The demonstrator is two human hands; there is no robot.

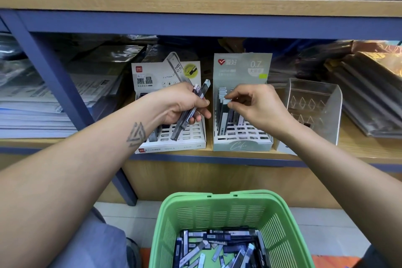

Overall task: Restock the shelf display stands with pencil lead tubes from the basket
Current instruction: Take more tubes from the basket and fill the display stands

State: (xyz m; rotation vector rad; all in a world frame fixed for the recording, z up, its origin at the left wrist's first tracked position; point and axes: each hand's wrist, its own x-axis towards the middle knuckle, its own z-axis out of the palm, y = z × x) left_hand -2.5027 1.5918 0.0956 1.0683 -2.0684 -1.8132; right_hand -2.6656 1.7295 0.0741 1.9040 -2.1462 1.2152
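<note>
Two cardboard display stands sit side by side on the wooden shelf: a white one (174,141) marked HB 0.5 and a grey-green one (242,146) marked 0.7. My left hand (182,104) grips a small bundle of dark pencil lead tubes (191,113) in front of the white stand. My right hand (254,104) pinches the pale cap of one tube (226,115) standing in the grey-green stand's grid, among several other upright tubes. Below, a green plastic basket (230,209) holds several loose lead tubes (217,248).
An empty clear acrylic stand (313,109) stands right of the grey-green one. Stacked paper and plastic-wrapped packs fill the shelf to the left (39,98) and right (365,93). A blue metal upright (54,80) and the shelf board above (195,4) frame the opening.
</note>
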